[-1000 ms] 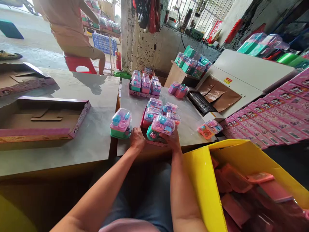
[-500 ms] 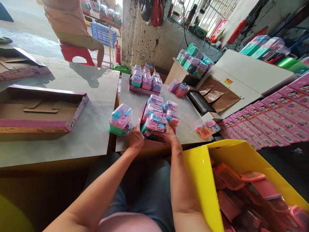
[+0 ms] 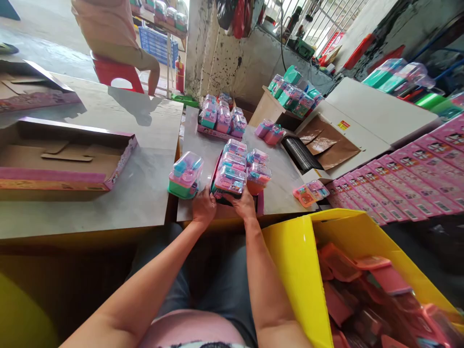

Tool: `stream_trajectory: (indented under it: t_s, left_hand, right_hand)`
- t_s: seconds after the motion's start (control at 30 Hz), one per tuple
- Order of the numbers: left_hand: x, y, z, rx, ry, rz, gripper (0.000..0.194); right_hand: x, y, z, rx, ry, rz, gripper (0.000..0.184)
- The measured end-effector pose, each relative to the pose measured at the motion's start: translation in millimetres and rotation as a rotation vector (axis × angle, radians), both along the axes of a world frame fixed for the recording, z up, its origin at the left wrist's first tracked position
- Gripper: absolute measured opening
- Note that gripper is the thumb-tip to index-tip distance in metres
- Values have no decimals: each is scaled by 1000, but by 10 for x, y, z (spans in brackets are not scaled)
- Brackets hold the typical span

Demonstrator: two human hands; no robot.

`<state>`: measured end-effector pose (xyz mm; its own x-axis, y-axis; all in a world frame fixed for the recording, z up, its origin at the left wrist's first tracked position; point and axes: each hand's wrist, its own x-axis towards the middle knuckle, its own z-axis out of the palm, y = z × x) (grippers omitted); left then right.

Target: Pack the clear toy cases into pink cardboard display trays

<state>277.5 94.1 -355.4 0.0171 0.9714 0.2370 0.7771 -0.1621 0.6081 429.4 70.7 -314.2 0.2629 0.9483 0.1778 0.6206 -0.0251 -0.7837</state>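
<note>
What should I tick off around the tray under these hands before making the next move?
1. Right hand on the nearest case: ok, at its near end.
2. Left hand at the tray: ok, by the near left corner; firmness of contact cannot tell.
3. Nearest case in line with its row: ok, at the near end of the left row.
4. Nearest case fully seated: cannot tell, hands and case hide its underside.
5. Rows matched: not ok, three cases show on the left and two on the right.
6. Green-based case upright: ok, outside the tray, beside the left hand.
</note>
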Motion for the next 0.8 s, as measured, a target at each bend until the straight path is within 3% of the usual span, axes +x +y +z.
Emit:
stream_trajectory:
  t_s: [0.17, 0.27, 0.4, 0.53, 0.57, 0.63, 0.7, 0.8]
  left_hand:
    - [-59, -18, -58, 57, -47, -44, 54]
    - [-8, -52, -84, 127, -40, -48, 69]
    - [62, -210, -18, 137, 5, -16, 79]
    - [-165, -354, 304, 323, 81, -185, 68]
    - [-269, -335, 417, 387, 97, -167, 67]
    - [-493, -196, 633, 437, 99, 4, 73]
    - [-704, 37, 795, 344, 67, 178, 89]
    - [-966, 336, 917, 96, 14, 127, 84]
  right_hand:
    - [-41, -66, 47, -72, -16, -7, 63]
    - [-40, -94, 36, -74, -7, 27, 60]
    - [1, -76, 9, -91, 9, 75, 62]
    - [56, -2, -37, 4, 210, 167, 63]
    - [61, 16, -45, 41, 256, 166, 63]
    - [56, 37, -42, 117, 328, 102, 64]
    - [35, 26, -7, 194, 392, -11, 67]
    - [6, -75, 116, 282, 472, -103, 70]
